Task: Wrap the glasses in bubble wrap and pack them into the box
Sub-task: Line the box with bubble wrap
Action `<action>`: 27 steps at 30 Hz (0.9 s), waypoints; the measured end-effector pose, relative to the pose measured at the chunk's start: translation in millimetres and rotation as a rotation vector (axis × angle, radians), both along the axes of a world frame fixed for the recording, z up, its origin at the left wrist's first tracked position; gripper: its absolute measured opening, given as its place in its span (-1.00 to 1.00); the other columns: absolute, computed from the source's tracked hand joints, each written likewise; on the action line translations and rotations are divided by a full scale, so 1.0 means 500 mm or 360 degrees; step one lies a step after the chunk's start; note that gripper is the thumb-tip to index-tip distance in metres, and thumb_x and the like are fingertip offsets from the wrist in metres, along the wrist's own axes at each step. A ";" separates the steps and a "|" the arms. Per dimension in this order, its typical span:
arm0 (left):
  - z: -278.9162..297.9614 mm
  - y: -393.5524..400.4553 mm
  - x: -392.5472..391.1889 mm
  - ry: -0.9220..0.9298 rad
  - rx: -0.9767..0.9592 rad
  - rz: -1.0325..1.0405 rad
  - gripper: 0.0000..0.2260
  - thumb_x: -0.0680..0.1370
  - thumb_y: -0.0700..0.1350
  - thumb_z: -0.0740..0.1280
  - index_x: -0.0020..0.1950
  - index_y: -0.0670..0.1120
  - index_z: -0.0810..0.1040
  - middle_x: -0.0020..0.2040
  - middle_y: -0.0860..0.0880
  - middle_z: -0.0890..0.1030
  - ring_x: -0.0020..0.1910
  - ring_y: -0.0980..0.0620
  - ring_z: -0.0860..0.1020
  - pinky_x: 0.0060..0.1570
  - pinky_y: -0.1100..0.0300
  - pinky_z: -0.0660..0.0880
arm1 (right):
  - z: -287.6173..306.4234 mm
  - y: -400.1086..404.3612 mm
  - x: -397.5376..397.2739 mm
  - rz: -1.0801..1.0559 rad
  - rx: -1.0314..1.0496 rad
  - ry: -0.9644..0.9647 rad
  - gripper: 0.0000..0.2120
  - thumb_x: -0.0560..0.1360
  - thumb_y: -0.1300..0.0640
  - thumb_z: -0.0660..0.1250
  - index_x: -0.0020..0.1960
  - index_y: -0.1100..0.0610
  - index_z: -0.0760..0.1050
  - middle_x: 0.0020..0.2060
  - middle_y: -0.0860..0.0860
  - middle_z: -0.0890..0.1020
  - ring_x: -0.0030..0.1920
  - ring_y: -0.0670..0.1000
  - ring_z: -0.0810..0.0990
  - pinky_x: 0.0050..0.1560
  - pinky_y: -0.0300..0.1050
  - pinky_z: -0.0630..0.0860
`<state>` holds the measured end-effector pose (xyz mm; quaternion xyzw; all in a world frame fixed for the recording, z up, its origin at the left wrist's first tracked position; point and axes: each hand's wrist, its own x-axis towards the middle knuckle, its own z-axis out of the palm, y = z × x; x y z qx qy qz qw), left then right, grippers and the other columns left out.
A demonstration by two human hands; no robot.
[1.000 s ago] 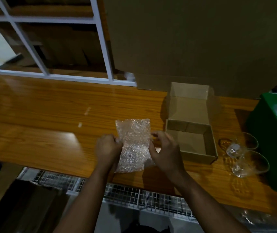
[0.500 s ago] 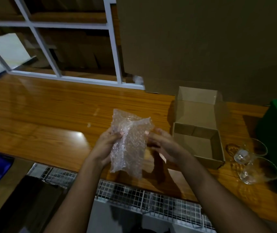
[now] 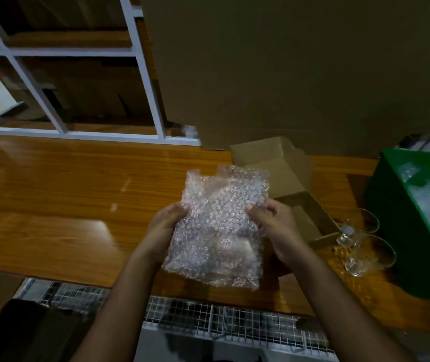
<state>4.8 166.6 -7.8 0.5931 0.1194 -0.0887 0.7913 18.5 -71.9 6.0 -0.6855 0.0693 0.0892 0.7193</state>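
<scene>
Two hands in frame, one bubble wrap bundle, one small box, two bare glasses, one green bin.

Centre of frame: left hand (image 3: 168,226) and right hand (image 3: 274,226) hold the bubble wrap bundle (image 3: 219,226) up above the wooden table (image 3: 52,205), one hand on each side edge. Left hand's thumb and fingers pinch the bundle's left edge; right hand's thumb presses on the front of the right edge with the fingers curled behind. Bundle stands roughly upright, top edge ragged, bottom edge hanging loose over the near table edge. A pale shape shows through the wrap low in the bundle; cannot tell what it is.

Right of centre: one open cardboard box (image 3: 310,212) on the table, lid flap standing up at the back, partly hidden behind the bundle and right hand. Nothing can be made out inside it.

Lower right: two clear glasses (image 3: 365,246) lie on the table just beside the box's right side, unwrapped, touching or overlapping each other.

Far right edge: one green bin (image 3: 404,210) with clear plastic wrap inside.

Top right: one big cardboard sheet (image 3: 287,74) standing behind the table. Upper left: white shelf frame (image 3: 146,82). Bottom: wire mesh rack (image 3: 208,320) under the table edge.
</scene>
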 end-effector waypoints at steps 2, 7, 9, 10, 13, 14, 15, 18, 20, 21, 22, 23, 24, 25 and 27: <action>0.005 -0.032 0.003 -0.0068 0.0123 -0.0044 -0.91 0.65 -0.23 0.24 0.02 -0.14 0.54 -0.24 0.10 0.72 -0.25 0.30 0.66 -0.40 0.46 0.49 | 0.000 -0.014 -0.008 -0.0052 -0.0169 -0.0004 -0.59 0.49 0.07 0.48 0.28 0.13 0.50 0.04 -0.06 0.64 0.03 -0.05 0.62 -0.07 -0.17 0.52; -0.020 -0.083 0.019 -0.0022 0.0261 -0.0046 -0.88 0.62 -0.24 0.31 0.07 -0.04 0.58 -0.19 0.19 0.68 -0.18 0.32 0.64 -0.30 0.41 0.50 | -0.002 -0.028 -0.009 -0.0461 -0.1191 -0.0488 -0.14 0.39 0.05 0.56 0.52 -0.14 0.13 0.42 -0.01 0.36 0.34 0.04 0.40 0.27 0.03 0.44; -0.033 -0.092 0.023 0.0044 0.0286 -0.0071 -0.80 0.61 -0.16 0.35 0.23 -0.11 0.59 0.05 0.11 0.68 0.13 0.15 0.60 -0.02 0.24 0.50 | 0.008 -0.032 0.005 -0.0255 -0.1599 -0.0677 -0.19 0.46 0.02 0.49 0.53 -0.22 0.08 0.51 0.01 0.23 0.47 0.07 0.22 0.40 0.08 0.29; -0.038 -0.097 0.024 0.0073 0.0307 -0.0100 -0.75 0.60 -0.13 0.36 0.27 -0.13 0.59 0.17 0.02 0.67 0.23 0.05 0.58 0.12 0.13 0.49 | 0.013 -0.036 0.015 -0.0097 -0.1799 -0.0769 -0.25 0.50 0.00 0.43 0.53 -0.25 0.08 0.53 0.02 0.17 0.51 0.08 0.15 0.45 0.16 0.24; -0.036 -0.111 0.020 0.0142 0.0305 -0.0180 -0.77 0.63 -0.15 0.30 0.24 -0.18 0.60 0.15 -0.16 0.69 0.14 -0.11 0.66 0.16 -0.06 0.58 | 0.018 -0.046 0.051 0.0415 -0.2066 -0.0833 -0.40 0.55 0.00 0.36 0.50 -0.27 0.20 0.57 0.00 0.11 0.55 0.10 0.02 0.48 0.27 0.09; -0.035 -0.113 0.019 0.0147 0.0321 -0.0189 -0.78 0.64 -0.16 0.28 0.22 -0.20 0.61 0.11 -0.18 0.70 0.10 -0.13 0.68 0.11 -0.05 0.60 | 0.016 -0.048 0.060 0.0535 -0.2038 -0.0799 -0.45 0.55 0.01 0.37 0.46 -0.26 0.29 0.57 -0.01 0.13 0.55 0.09 0.02 0.48 0.26 0.09; -0.034 -0.115 0.019 0.0138 0.0351 -0.0190 -0.79 0.65 -0.17 0.27 0.20 -0.22 0.61 0.08 -0.18 0.71 0.07 -0.13 0.68 0.07 -0.02 0.62 | 0.014 -0.048 0.067 0.0611 -0.2011 -0.0781 -0.52 0.54 0.02 0.38 0.41 -0.23 0.38 0.55 -0.01 0.17 0.54 0.08 0.04 0.48 0.25 0.10; -0.033 -0.113 0.018 0.0112 0.0367 -0.0218 -0.79 0.66 -0.16 0.26 0.16 -0.25 0.62 0.05 -0.20 0.71 0.04 -0.14 0.69 0.03 0.00 0.61 | 0.008 -0.049 0.073 0.0627 -0.2008 -0.0821 -0.76 0.54 0.00 0.37 0.20 -0.12 0.57 0.49 -0.03 0.31 0.49 0.04 0.14 0.44 0.20 0.16; -0.032 -0.110 0.018 0.0098 0.0401 -0.0185 -0.81 0.66 -0.15 0.26 0.10 -0.22 0.63 0.01 -0.11 0.73 0.04 -0.05 0.69 0.05 0.06 0.58 | 0.008 -0.057 0.069 0.0553 -0.1980 -0.0890 -0.81 0.55 0.01 0.36 0.15 -0.10 0.60 0.43 -0.07 0.40 0.44 0.01 0.21 0.40 0.15 0.22; -0.029 -0.109 0.017 0.0086 0.0427 -0.0170 -0.82 0.65 -0.15 0.27 0.07 -0.20 0.63 -0.01 -0.05 0.73 0.03 0.05 0.67 0.03 0.13 0.54 | 0.012 -0.062 0.066 0.0513 -0.1955 -0.0939 -0.82 0.55 0.00 0.37 0.14 -0.10 0.61 0.40 -0.09 0.44 0.41 -0.02 0.24 0.39 0.13 0.25; -0.027 -0.109 0.017 0.0082 0.0438 -0.0160 -0.83 0.65 -0.15 0.27 0.07 -0.19 0.63 -0.03 0.00 0.73 0.02 0.13 0.65 -0.01 0.20 0.51 | 0.018 -0.066 0.062 0.0496 -0.1936 -0.0995 -0.83 0.55 -0.02 0.37 0.13 -0.11 0.61 0.37 -0.13 0.47 0.38 -0.04 0.28 0.37 0.11 0.29; -0.027 -0.109 0.017 0.0079 0.0433 -0.0148 -0.83 0.65 -0.16 0.27 0.08 -0.20 0.63 -0.02 0.00 0.73 0.03 0.13 0.65 -0.04 0.22 0.50 | 0.025 -0.070 0.058 0.0511 -0.1933 -0.1053 -0.83 0.55 -0.04 0.37 0.13 -0.11 0.62 0.34 -0.15 0.50 0.35 -0.07 0.30 0.35 0.11 0.31; -0.029 -0.107 0.018 0.0073 0.0416 -0.0141 -0.82 0.66 -0.17 0.26 0.11 -0.21 0.63 0.00 -0.04 0.73 0.05 0.06 0.67 -0.07 0.21 0.53 | 0.031 -0.072 0.056 0.0551 -0.1934 -0.1096 -0.81 0.55 -0.07 0.36 0.15 -0.11 0.62 0.31 -0.18 0.52 0.33 -0.08 0.32 0.34 0.09 0.32; -0.029 -0.106 0.019 0.0066 0.0391 -0.0136 -0.81 0.66 -0.18 0.26 0.13 -0.22 0.63 0.02 -0.08 0.73 0.06 -0.02 0.68 -0.08 0.18 0.57 | 0.039 -0.072 0.054 0.0600 -0.1928 -0.1114 -0.78 0.56 -0.08 0.36 0.17 -0.10 0.62 0.30 -0.19 0.53 0.33 -0.09 0.34 0.33 0.06 0.31; -0.024 -0.107 0.018 0.0041 0.0353 -0.0136 -0.80 0.66 -0.18 0.26 0.16 -0.23 0.62 0.03 -0.12 0.73 0.07 -0.06 0.68 -0.05 0.11 0.61 | 0.051 -0.070 0.056 0.0654 -0.1871 -0.1128 -0.78 0.56 -0.08 0.36 0.17 -0.08 0.61 0.28 -0.19 0.54 0.31 -0.10 0.35 0.30 0.05 0.30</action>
